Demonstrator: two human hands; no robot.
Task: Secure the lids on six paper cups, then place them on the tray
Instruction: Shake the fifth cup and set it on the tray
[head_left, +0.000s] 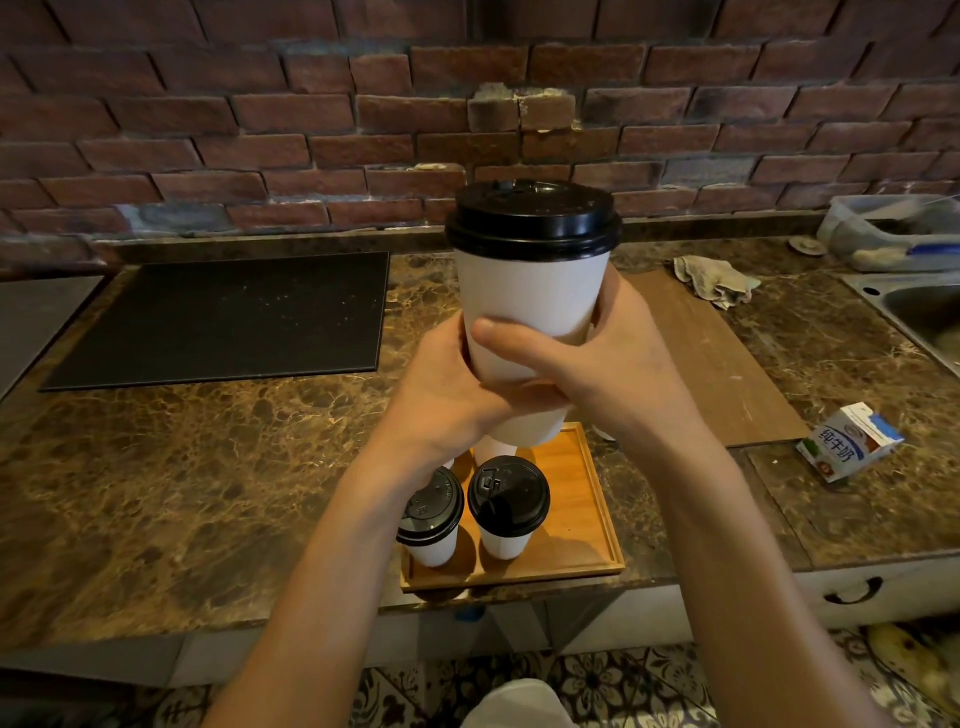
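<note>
Both hands gripped the held cup (530, 291), a smooth white paper cone tapering downward, raised upright in the air above the far end of the tray (584, 519). The left hand (441, 395) curled round its lower left side. The right hand (628, 364) wrapped the right side, its thumb laid flat across the near face and its fingers hidden behind the paper. A glossy black plastic lid (535, 218), domed with a ridged rim, sat level on the mouth. The tray was a shallow square of orange-toned wood with a low raised edge, standing near the front edge of the counter (156, 467), which was brown veined marble. On the tray's near half stood the left cup (431, 525) and the right cup (506, 506), side by side, both white paper with round black lids; the left one was partly hidden by the left forearm. A white scrap of another cup showed just under the held one. Farther left lay a flat black rectangular mat (228, 317), speckled with pale crumbs. To the right lay a long wooden board (727, 374), a crumpled rag (711, 280), a blue-and-white carton (847, 447) on its side, and the corner of a steel sink (924, 317). Behind rose a rough red-brown brick wall (260, 130).
</note>
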